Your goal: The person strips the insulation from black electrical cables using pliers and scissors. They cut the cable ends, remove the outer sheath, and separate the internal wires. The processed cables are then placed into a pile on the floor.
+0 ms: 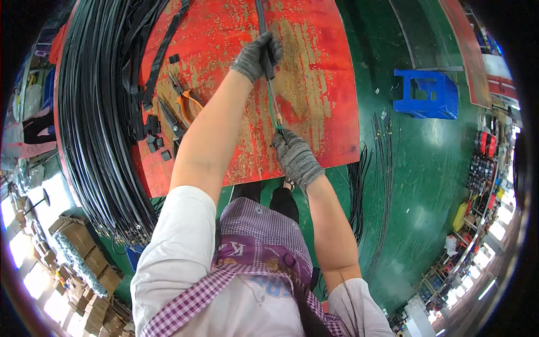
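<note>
Your knit-gloved left hand [257,58] is closed around a stiff-looking black sleeve [261,18], while your right hand [296,155] pinches the thin green wire [273,100] below it, apparently to hold that length straight over the scuffed red worktop [334,101]. Orange-handled pliers [186,95] lie near your left forearm [216,123], seemingly for easy reach; smooth black cables [90,112] form a long, curved bundle.

Gloved left hand [259,58] curled toward the bench's [334,84] far edge, arm outstretched, gloved right hand [296,155] pinched by the near edge
</note>
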The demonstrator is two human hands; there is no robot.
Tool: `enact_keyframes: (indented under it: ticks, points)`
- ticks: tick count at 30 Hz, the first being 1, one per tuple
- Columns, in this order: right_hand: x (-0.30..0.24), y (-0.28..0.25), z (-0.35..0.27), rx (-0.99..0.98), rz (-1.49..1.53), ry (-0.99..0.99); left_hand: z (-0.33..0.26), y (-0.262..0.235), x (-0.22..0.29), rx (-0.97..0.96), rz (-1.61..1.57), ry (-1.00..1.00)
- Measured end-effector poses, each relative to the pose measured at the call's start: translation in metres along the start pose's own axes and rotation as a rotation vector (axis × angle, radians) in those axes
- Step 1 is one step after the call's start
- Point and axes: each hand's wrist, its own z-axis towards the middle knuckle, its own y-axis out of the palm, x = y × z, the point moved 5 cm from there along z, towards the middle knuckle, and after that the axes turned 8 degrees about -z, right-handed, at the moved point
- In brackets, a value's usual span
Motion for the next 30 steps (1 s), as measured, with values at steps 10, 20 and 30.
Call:
enact_keyframes:
  ticks: [10,20,30]
  points:
    - [0.01,-0.009,0.025,0.046,-0.318,0.14,-0.047,0.007,-0.039,0.078,0.041,-0.149]
    - [-0.001,-0.018,0.043,-0.3,-0.289,0.637,-0.078,0.007,-0.05,0.247,0.371,-0.104]
    - [-0.022,-0.033,0.029,-0.272,-0.409,0.244,-0.022,-0.005,-0.009,-0.023,-0.087,-0.058]
